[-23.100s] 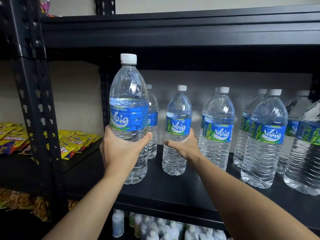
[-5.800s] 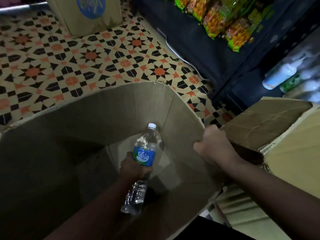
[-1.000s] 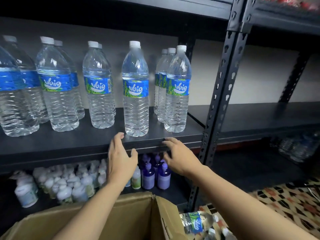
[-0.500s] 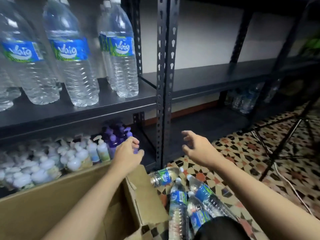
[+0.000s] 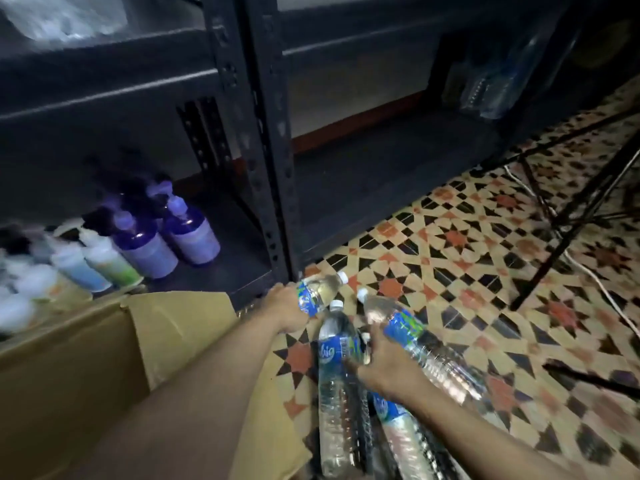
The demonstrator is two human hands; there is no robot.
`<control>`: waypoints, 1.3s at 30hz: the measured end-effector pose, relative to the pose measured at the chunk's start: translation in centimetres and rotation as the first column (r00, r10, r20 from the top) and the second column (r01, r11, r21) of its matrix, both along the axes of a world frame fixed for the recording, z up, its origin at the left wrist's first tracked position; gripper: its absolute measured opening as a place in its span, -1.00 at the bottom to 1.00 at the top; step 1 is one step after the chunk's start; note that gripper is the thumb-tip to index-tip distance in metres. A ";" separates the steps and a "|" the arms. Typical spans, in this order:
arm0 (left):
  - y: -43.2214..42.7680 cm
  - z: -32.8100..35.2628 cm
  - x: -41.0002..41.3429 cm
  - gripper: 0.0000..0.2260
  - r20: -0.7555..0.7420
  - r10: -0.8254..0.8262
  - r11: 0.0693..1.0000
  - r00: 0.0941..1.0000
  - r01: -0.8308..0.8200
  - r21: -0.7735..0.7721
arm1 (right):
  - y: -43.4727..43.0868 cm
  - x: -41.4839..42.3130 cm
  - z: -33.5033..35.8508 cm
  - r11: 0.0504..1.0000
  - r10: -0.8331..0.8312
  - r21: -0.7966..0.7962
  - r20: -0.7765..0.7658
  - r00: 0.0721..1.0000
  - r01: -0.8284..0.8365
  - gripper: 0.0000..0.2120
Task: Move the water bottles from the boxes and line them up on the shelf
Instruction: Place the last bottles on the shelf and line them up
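Several clear water bottles with blue labels lie on the patterned floor next to an open cardboard box [image 5: 86, 368]. My left hand [image 5: 285, 311] grips the far bottle [image 5: 320, 287] round its body, with the white cap pointing right. Reaching down, my right hand [image 5: 382, 370] rests between the middle bottle [image 5: 334, 382] and the right bottle [image 5: 440, 365]. Its spread fingers touch the right bottle's label. Another bottle [image 5: 398, 438] lies partly under my right wrist. The black shelf [image 5: 104, 95] runs above at the left. A blurred bottle base [image 5: 62, 15] shows on it.
A black perforated shelf upright [image 5: 270, 150] stands just beyond the bottles. Purple and pale pump bottles [image 5: 162, 237] fill the bottom shelf at the left. Black tripod legs [image 5: 571, 209] and a white cable [image 5: 588, 271] cross the tiled floor [image 5: 467, 258] at the right. More bottles [image 5: 495, 84] sit under the far shelf.
My view dropped from the shelf to the floor. Both hands came down from mid-air onto the lying bottles. The left hand has taken hold of the far bottle.
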State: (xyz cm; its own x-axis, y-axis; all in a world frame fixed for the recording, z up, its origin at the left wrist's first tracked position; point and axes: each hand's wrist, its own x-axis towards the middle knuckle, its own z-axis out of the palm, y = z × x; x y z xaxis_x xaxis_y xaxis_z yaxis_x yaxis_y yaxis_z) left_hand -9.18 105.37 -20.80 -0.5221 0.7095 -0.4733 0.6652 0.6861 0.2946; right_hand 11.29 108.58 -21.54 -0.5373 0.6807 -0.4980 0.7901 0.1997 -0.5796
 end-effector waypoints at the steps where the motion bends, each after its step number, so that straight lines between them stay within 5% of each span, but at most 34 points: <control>1: 0.2 -1.5 -0.6 -0.36 -0.019 -0.010 0.999 1.000 0.009 -0.054 | -0.6 -0.5 -1.6 0.999 -0.033 -0.020 0.030 0.999 0.034 -0.30; 7: -1.0 -9.2 -3.1 -0.09 -0.116 0.004 0.960 0.993 -0.037 -0.278 | -5.0 -3.4 -7.9 0.948 -0.306 -0.028 0.184 0.934 0.316 0.00; 12: -2.2 -11.9 -4.2 0.03 -0.308 -0.034 0.965 0.951 -0.049 -0.257 | -7.2 -4.5 -10.6 0.936 -0.287 0.282 0.258 0.923 0.212 0.34; 17: -1.4 -12.0 -3.7 -0.17 -0.433 -0.148 0.960 0.889 0.023 -0.280 | -7.2 -3.0 -13.1 0.927 -0.236 0.342 0.217 0.947 0.153 0.27; 22: -1.9 -11.3 -1.9 -0.05 -0.184 0.025 0.945 0.983 -0.083 -0.315 | -5.9 -2.0 -11.3 0.947 -0.298 0.175 0.155 0.942 0.271 0.00; 26: -3.5 -11.6 0.9 0.20 0.048 0.317 0.875 0.947 -0.272 -0.401 | -4.9 -1.0 -11.2 0.919 -0.392 0.001 0.112 0.913 0.394 -0.21; 30: -3.4 -11.0 2.0 -0.30 0.370 0.484 0.813 0.793 -0.252 -0.525 | -5.1 -1.5 -11.8 0.916 -0.392 -0.027 0.146 0.908 0.399 0.00; 33: -3.8 -12.8 2.2 0.10 0.347 0.608 0.794 0.714 -0.547 -0.265 | -5.3 -2.1 -11.8 0.925 -0.368 -0.011 0.232 0.900 0.381 0.10; 35: -3.9 -12.8 2.9 0.24 0.314 0.602 0.796 0.734 -0.583 -0.163 | -5.2 -2.3 -11.9 0.917 -0.388 0.014 0.267 0.882 0.399 0.16; 39: -4.4 -13.5 3.5 0.22 0.239 0.627 0.777 0.741 -0.617 -0.126 | -5.4 -2.5 -12.1 0.894 -0.445 0.080 0.269 0.854 0.440 0.14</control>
